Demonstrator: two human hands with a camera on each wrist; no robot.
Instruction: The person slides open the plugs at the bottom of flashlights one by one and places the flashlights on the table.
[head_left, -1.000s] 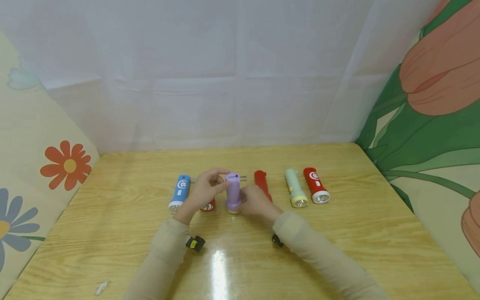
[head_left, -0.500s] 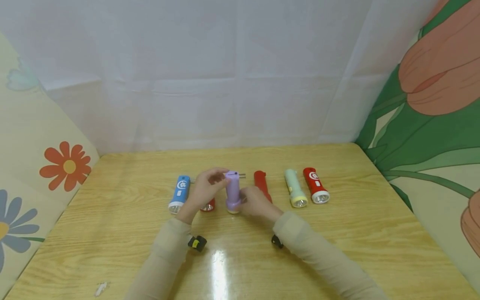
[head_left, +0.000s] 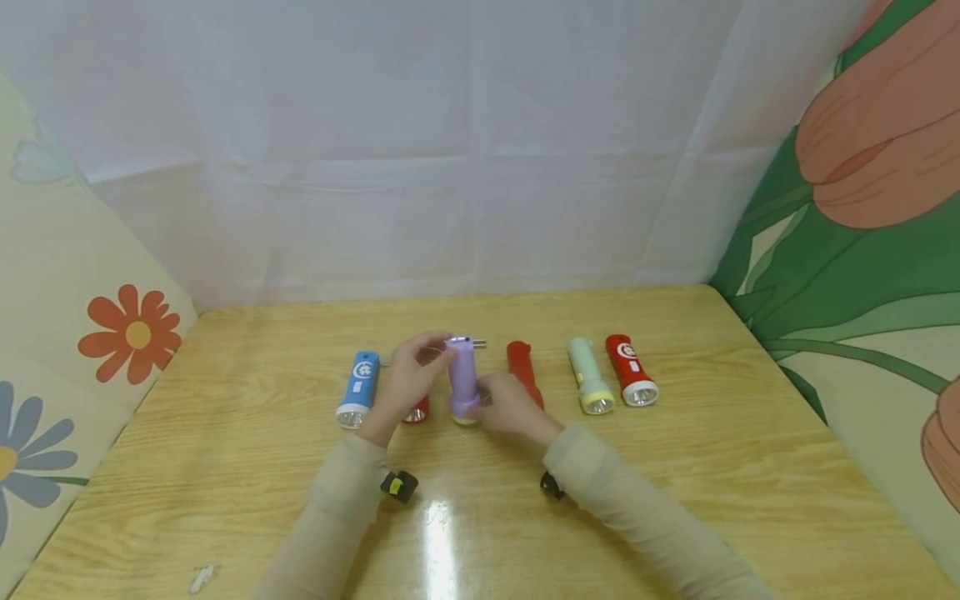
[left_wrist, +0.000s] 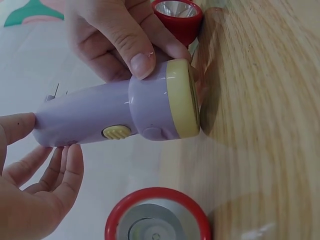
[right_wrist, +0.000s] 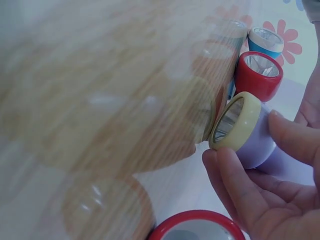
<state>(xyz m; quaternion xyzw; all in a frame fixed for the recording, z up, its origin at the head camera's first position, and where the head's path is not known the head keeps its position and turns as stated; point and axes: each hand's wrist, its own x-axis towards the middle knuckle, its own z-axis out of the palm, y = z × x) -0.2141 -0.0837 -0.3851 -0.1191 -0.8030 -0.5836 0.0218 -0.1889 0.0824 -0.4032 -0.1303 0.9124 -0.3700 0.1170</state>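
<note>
Both hands hold a purple flashlight (head_left: 463,379) nearly upright, its yellow-rimmed lens end down at the table. At its tail end my left hand (head_left: 414,371) pinches between thumb and fingertips. My right hand (head_left: 510,404) grips the wide head, with thumb and fingers close to the yellow rim (right_wrist: 250,120) in the right wrist view. Two thin metal prongs (head_left: 480,343) stick out sideways from the tail. A ribbed yellow switch (left_wrist: 116,132) shows on the barrel in the left wrist view. Behind my left hand lies a red flashlight (head_left: 416,412), mostly hidden.
Left of the hands lies a blue flashlight (head_left: 358,390). To the right are a plain red flashlight (head_left: 523,368), a mint-green one (head_left: 590,375) and a red one with a white rim (head_left: 632,371). A white cloth (head_left: 450,167) hangs behind the wooden table (head_left: 675,492).
The purple flashlight's tail has shifted slightly back and left, its prongs moving with it. My left hand has followed the tail a little; my right hand stays at the head.
</note>
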